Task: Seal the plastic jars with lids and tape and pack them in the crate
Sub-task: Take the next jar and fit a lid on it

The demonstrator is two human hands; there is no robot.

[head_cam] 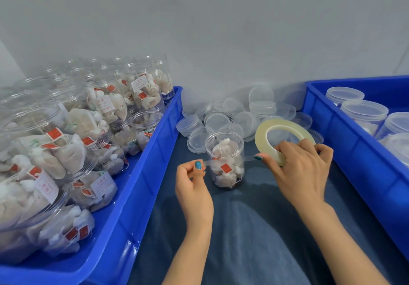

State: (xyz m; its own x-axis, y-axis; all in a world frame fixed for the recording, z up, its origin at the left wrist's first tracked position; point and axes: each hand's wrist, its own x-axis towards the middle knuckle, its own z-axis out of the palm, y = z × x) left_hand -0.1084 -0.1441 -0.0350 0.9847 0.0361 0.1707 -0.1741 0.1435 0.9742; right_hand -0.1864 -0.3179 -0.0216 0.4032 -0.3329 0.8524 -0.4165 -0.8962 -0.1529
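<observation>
**Clear tape drawn out in front of a plastic jar**

My left hand (192,187) is in a closed grip, thumb and forefinger pinching the loose end of a thin, glossy strip of tape (250,157). My right hand (296,174) grips the tape roll (263,129), a wide, flat, pale yellow ring, with fingers curled through its hollow centre. The strip runs taut between my hands, crossing in front of the jar (224,152).

That jar is a small, clear plastic cylinder standing upright on dark blue cloth (254,218) between my hands. It holds soft white sachets with small red tags. I cannot tell whether a lid is on it.

Behind it lies a loose heap of round, clear lids (221,121) with ribbed edges.

To my left, a smooth, bright blue plastic crate (152,163) is packed with open jars (106,107) of the same sachets. To my right, a second blue crate (358,158) holds lidded jars (363,112).
</observation>
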